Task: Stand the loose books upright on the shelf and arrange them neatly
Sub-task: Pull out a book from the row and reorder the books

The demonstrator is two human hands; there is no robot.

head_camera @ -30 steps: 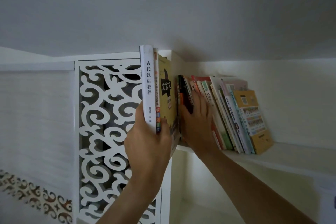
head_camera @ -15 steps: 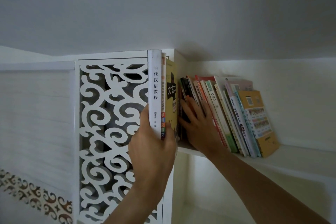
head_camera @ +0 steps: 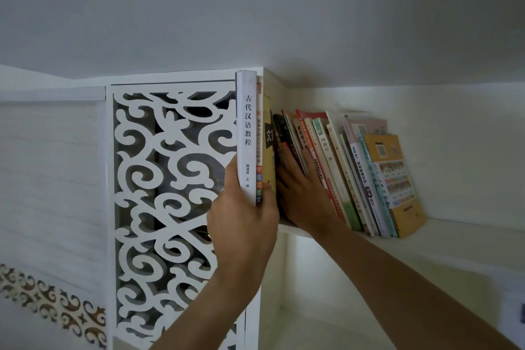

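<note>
My left hand (head_camera: 241, 221) grips two upright books from below: a thick white-spined book (head_camera: 247, 133) and a thinner yellow one (head_camera: 266, 145) beside it. They stand at the left end of the white shelf (head_camera: 454, 239), in front of its side panel. Several books (head_camera: 349, 173) lean leftward in a row on the shelf. My right hand (head_camera: 304, 193) lies with straight fingers against the leftmost books of that row, holding them back from the two I carry. A narrow gap separates the held books from the row.
A white carved lattice panel (head_camera: 170, 193) forms the shelf unit's left side. The ceiling (head_camera: 284, 8) sits close above the books. A lower compartment (head_camera: 312, 293) opens beneath the shelf. Bare shelf board extends to the right of the yellow end book (head_camera: 397, 185).
My left hand has carried the two books rightward, closer to the shelf's left end. My right hand has stayed pressed against the leaning row, and the gap has narrowed.
</note>
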